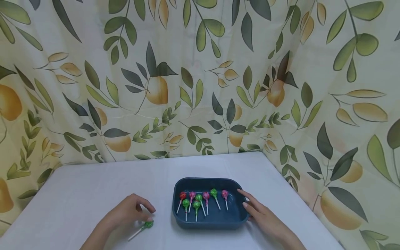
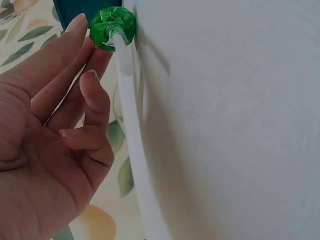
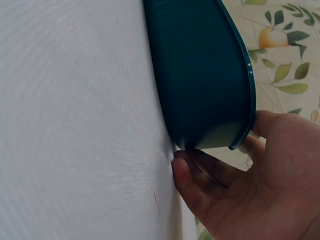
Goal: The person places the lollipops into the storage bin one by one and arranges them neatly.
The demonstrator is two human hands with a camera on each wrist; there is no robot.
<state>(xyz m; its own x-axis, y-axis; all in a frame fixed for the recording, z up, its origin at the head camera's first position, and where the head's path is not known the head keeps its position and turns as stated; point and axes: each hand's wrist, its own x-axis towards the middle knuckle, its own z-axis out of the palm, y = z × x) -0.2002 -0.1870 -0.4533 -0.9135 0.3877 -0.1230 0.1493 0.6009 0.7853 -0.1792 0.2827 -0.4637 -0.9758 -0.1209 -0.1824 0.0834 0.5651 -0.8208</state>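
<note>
- The left hand hovers over a green lollipop lying on the worktop, just left of the tray; its fingertips touch the wrapped head, with no firm pinch showing and the fingers fairly straight.
- The right hand rests against the right end of the dark blue tray, fingers relaxed along its wall, steadying rather than clamping.
- Eight lollipops lie in the tray in a loose row, sticks pointing toward the person: one red lollipop, the others pink or green.
- Risk, as I judge it: the round head could roll away under a light touch, since the thin white stick lies flat.
- A push from the right hand may slide the tray on the smooth cloth.
</note>
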